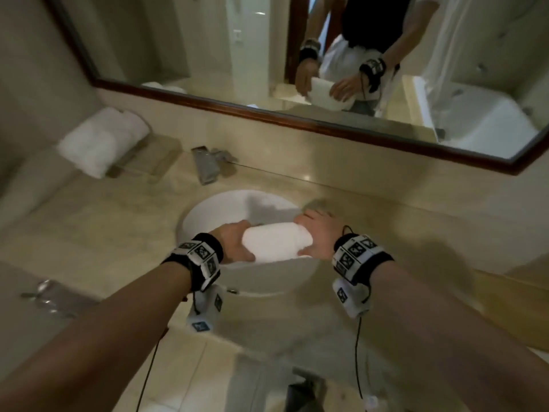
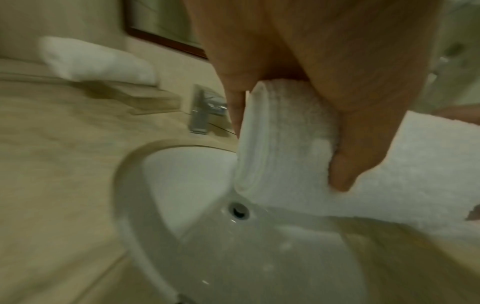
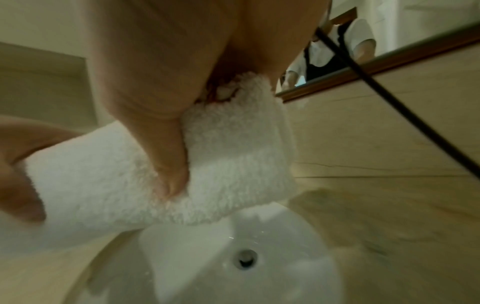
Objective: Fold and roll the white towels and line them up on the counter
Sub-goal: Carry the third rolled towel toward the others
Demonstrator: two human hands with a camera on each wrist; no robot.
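A rolled white towel (image 1: 274,243) is held in the air above the sink basin (image 1: 214,212). My left hand (image 1: 234,243) grips its left end, and the left wrist view shows the thumb pressing into the rolled towel (image 2: 291,144). My right hand (image 1: 318,237) grips the right end; its thumb digs into the terry of the towel (image 3: 233,148) in the right wrist view. Other white towels (image 1: 101,141) lie side by side on the beige counter (image 1: 89,227) at the far left, by the wall.
A chrome faucet (image 1: 206,166) stands behind the basin. A wood-framed mirror (image 1: 297,117) runs along the back wall and reflects a person with the towel. The drain (image 3: 245,258) lies right below the towel. A metal fixture (image 1: 44,295) sits at the lower left.
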